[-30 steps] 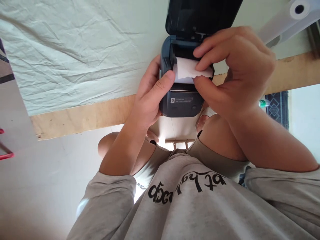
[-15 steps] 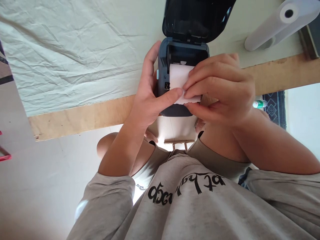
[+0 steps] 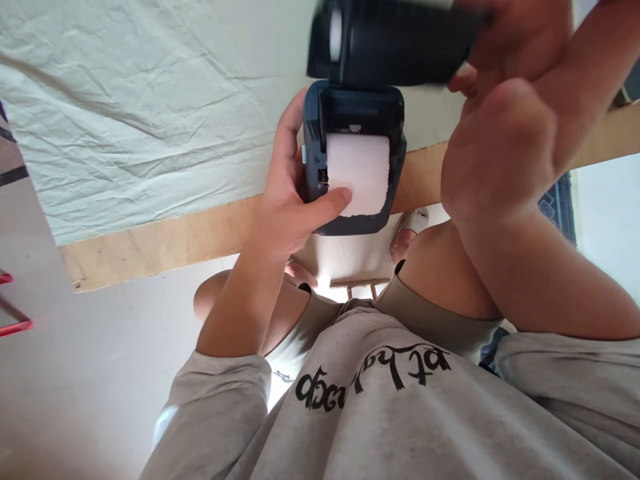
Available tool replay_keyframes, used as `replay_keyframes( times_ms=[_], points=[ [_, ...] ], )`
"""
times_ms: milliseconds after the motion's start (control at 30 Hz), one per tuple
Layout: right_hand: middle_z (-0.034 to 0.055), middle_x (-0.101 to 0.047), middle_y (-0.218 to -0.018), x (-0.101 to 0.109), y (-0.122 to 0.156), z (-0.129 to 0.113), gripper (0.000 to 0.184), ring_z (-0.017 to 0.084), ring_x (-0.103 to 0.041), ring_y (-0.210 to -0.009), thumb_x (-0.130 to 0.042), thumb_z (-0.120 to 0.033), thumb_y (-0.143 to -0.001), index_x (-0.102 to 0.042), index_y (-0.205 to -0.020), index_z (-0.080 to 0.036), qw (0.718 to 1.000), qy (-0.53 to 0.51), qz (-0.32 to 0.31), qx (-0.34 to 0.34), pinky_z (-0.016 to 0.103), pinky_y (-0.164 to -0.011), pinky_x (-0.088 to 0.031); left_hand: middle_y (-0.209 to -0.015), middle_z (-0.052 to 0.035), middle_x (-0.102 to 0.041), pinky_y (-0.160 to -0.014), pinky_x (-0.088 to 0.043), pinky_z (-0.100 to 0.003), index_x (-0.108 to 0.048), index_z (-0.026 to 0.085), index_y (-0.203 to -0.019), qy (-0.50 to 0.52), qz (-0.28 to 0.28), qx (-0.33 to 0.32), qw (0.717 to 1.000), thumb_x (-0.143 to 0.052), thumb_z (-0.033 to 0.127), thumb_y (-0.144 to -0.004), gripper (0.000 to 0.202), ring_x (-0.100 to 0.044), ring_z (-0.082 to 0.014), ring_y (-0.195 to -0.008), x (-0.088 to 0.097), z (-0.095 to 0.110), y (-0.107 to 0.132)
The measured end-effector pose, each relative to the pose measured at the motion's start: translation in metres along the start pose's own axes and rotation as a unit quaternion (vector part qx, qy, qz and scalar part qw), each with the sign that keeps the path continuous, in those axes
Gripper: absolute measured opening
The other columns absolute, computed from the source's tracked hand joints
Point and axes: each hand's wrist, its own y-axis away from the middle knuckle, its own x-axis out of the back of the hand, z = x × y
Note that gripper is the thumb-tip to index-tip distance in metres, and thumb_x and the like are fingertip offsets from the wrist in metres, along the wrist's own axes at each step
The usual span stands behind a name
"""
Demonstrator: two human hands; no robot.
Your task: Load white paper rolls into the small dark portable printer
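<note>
the printer (image 3: 313, 123) is dark navy, nearly black, with a pale blue button (image 3: 303, 154) on its side. its lid (image 3: 395, 50) is black — one white glint on it — and the paper (image 3: 358, 167) plain white. the cloth (image 3: 175, 120) is pale green, the wood edge (image 3: 165, 247) tan, the shirt (image 3: 350, 440) grey with black lettering (image 3: 395, 368), the mat (image 3: 559, 208) dark blue — lighter lines patterning it.

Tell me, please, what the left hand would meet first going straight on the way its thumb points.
Most likely the white paper, which the thumb of the left hand overlaps; beyond it comes the right side wall of the dark printer, though depth is unclear.
</note>
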Motion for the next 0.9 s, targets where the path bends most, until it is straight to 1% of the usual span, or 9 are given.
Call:
replay_keyframes(
  times_ms=[67, 100, 167, 267, 433, 533, 633, 733, 900],
  points=[
    [-0.0074, -0.046, -0.133, -0.004, -0.004, 0.001, 0.035, 0.021, -0.059, -0.122, -0.052, -0.033, -0.089, -0.054, -0.123, -0.042, 0.994, -0.01, 0.073, 0.084, 0.037, -0.101, -0.053, -0.125, -0.0029, -0.057, -0.072, -0.054, -0.035, -0.036, 0.042, -0.14, -0.021, 0.002, 0.007, 1.0, -0.078, 0.076, -0.041, 0.113, -0.064, -0.0239, -0.095, 0.001, -0.005, 0.0],
    [-0.0042, -0.051, -0.126, -0.006, -0.006, 0.001, 0.032, 0.02, -0.061, -0.116, -0.053, -0.029, -0.088, -0.06, -0.118, -0.035, 0.993, -0.014, 0.074, 0.093, 0.038, -0.105, -0.051, -0.124, -0.0027, -0.057, -0.074, -0.055, -0.036, -0.035, 0.042, -0.14, -0.023, 0.002, 0.01, 1.0, -0.079, 0.075, -0.041, 0.113, -0.064, -0.024, -0.096, 0.001, -0.005, 0.001],
    [0.0005, -0.057, -0.119, -0.009, -0.008, 0.002, 0.027, 0.018, -0.06, -0.112, -0.056, -0.03, -0.088, -0.061, -0.114, -0.027, 0.998, -0.013, 0.011, 0.057, 0.036, -0.106, -0.049, -0.122, -0.0023, -0.058, -0.079, -0.055, -0.037, -0.037, 0.042, -0.138, -0.013, 0.003, 0.011, 1.0, -0.081, 0.072, -0.043, 0.109, -0.064, -0.0246, -0.099, 0.001, -0.001, 0.002],
    [0.0038, -0.057, -0.114, -0.01, -0.009, 0.005, 0.039, 0.013, -0.057, -0.095, -0.057, -0.044, -0.089, -0.052, -0.121, -0.021, 0.995, 0.021, -0.092, 0.026, 0.03, -0.087, -0.052, -0.121, -0.0024, -0.059, -0.082, -0.056, -0.037, -0.041, 0.04, -0.136, 0.012, -0.009, 0.027, 1.0, -0.082, 0.065, -0.051, 0.097, -0.064, -0.0252, -0.103, -0.001, 0.01, 0.003],
    [0.0005, -0.052, -0.105, -0.008, -0.008, 0.011, 0.058, 0.007, -0.049, -0.073, -0.059, -0.055, -0.087, -0.036, -0.133, -0.027, 0.984, 0.072, -0.165, 0.001, 0.023, -0.066, -0.045, -0.127, -0.0005, -0.061, -0.099, -0.053, -0.038, -0.056, 0.036, -0.12, 0.046, -0.021, 0.07, 0.996, -0.081, 0.054, -0.066, 0.062, -0.058, -0.0271, -0.121, -0.006, 0.041, 0.004],
    [0.0021, -0.053, -0.11, -0.007, -0.011, 0.013, 0.06, 0.009, -0.05, -0.079, -0.066, -0.054, -0.083, -0.039, -0.128, -0.027, 0.983, 0.065, -0.169, 0.013, 0.024, -0.069, -0.045, -0.12, -0.0035, -0.063, -0.1, -0.051, -0.036, -0.063, 0.029, -0.113, 0.009, 0.013, 0.178, 0.984, -0.074, 0.045, -0.08, 0.038, -0.059, -0.0251, -0.116, -0.011, 0.055, 0.005],
    [0.0033, -0.053, -0.11, -0.007, -0.014, 0.016, 0.06, 0.011, -0.049, -0.088, -0.069, -0.052, -0.08, -0.041, -0.125, -0.025, 0.982, 0.074, -0.168, 0.045, 0.026, -0.075, -0.043, -0.097, -0.0003, -0.064, -0.075, -0.055, -0.03, -0.065, 0.032, -0.106, 0.058, 0.001, 0.096, 0.994, -0.078, 0.048, -0.074, 0.038, -0.063, -0.0199, -0.091, -0.012, 0.058, 0.004],
    [0.0028, -0.053, -0.111, -0.008, -0.017, 0.019, 0.059, 0.013, -0.049, -0.09, -0.067, -0.055, -0.08, -0.041, -0.125, -0.027, 0.981, 0.084, -0.169, 0.054, 0.027, -0.077, -0.044, -0.099, -0.0025, -0.063, -0.085, -0.053, -0.033, -0.066, 0.03, -0.105, 0.048, 0.007, 0.146, 0.988, -0.076, 0.039, -0.079, 0.029, -0.062, -0.0216, -0.099, -0.012, 0.057, 0.004],
    [0.0012, -0.053, -0.108, -0.007, -0.015, 0.019, 0.055, 0.013, -0.049, -0.085, -0.061, -0.061, -0.082, -0.043, -0.124, -0.03, 0.984, 0.058, -0.164, 0.042, 0.028, -0.076, -0.045, -0.101, -0.0039, -0.063, -0.076, -0.054, -0.034, -0.064, 0.029, -0.111, 0.081, 0.011, 0.108, 0.991, -0.067, 0.046, -0.082, 0.033, -0.063, -0.0231, -0.094, -0.015, 0.052, 0.005]
  ],
)
